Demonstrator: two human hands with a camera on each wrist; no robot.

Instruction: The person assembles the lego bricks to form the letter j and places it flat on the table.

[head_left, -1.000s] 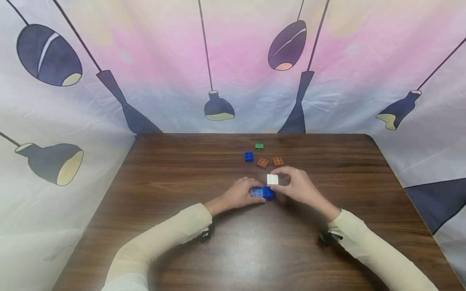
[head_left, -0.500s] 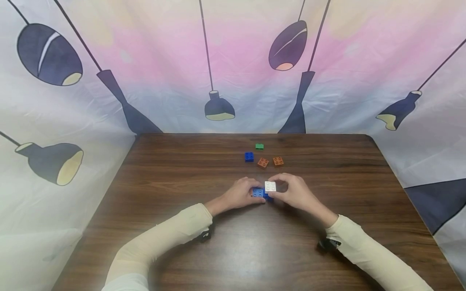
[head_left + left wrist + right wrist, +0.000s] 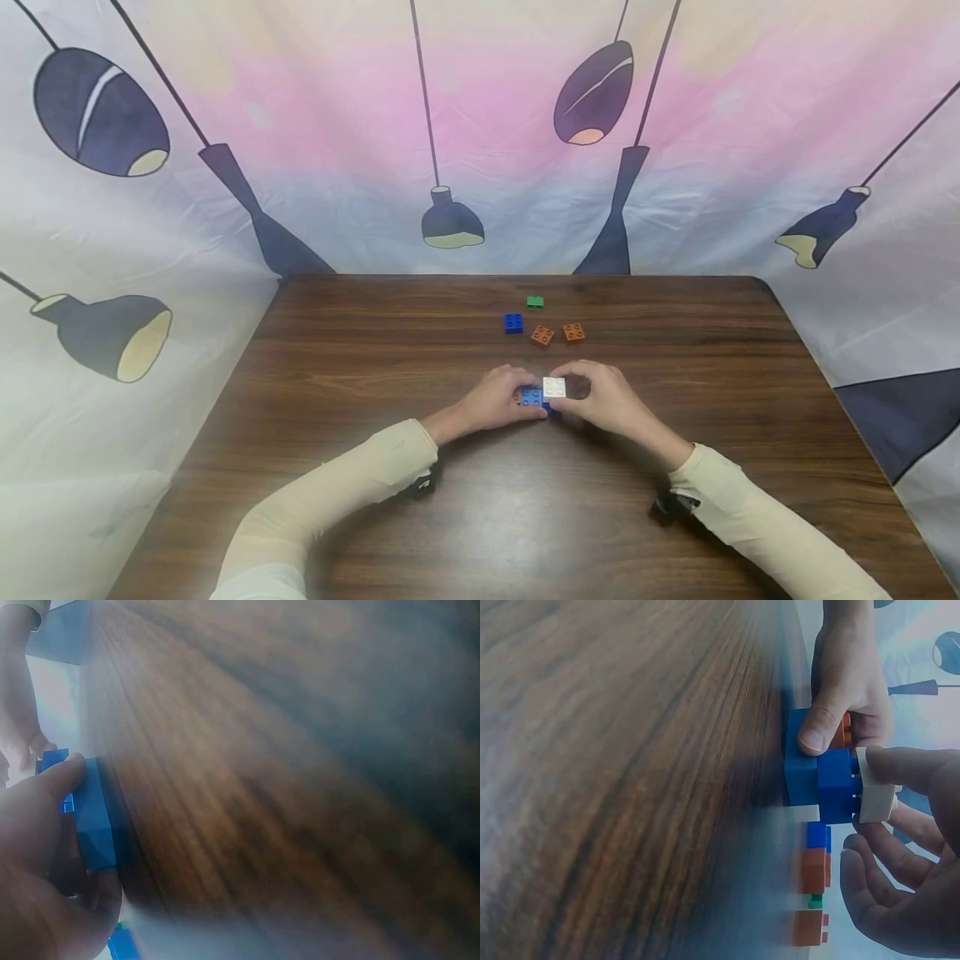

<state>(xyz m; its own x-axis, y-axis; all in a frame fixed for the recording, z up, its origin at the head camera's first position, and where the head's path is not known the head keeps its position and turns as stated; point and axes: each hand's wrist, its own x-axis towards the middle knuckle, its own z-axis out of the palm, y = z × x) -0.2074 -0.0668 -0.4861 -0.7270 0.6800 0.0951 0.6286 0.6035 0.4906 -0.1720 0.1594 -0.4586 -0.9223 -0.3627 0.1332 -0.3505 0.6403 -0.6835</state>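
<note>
My left hand (image 3: 495,402) grips a small stack of toy building bricks, its thumb on the near side of the blue base brick (image 3: 799,769). On the base sit a darker blue brick (image 3: 835,787) at the right end and an orange brick (image 3: 846,732), partly hidden by the left hand. Between the thumb and fingers of my right hand (image 3: 607,396) is a white brick (image 3: 554,387), pinched right over the darker blue brick. Some blue studs still show under the white brick's edge in the right wrist view.
Farther back on the brown wooden table (image 3: 360,333) lie a blue brick (image 3: 513,323), a green brick (image 3: 535,302) and two orange bricks, the left one (image 3: 542,335) turned at an angle and the other orange brick (image 3: 573,333) beside it. A lamp-patterned cloth (image 3: 510,225) hangs behind.
The right hand has brought the white brick left and toward the body, from behind the stack to over the darker blue brick. The left hand has kept its grip in place.
</note>
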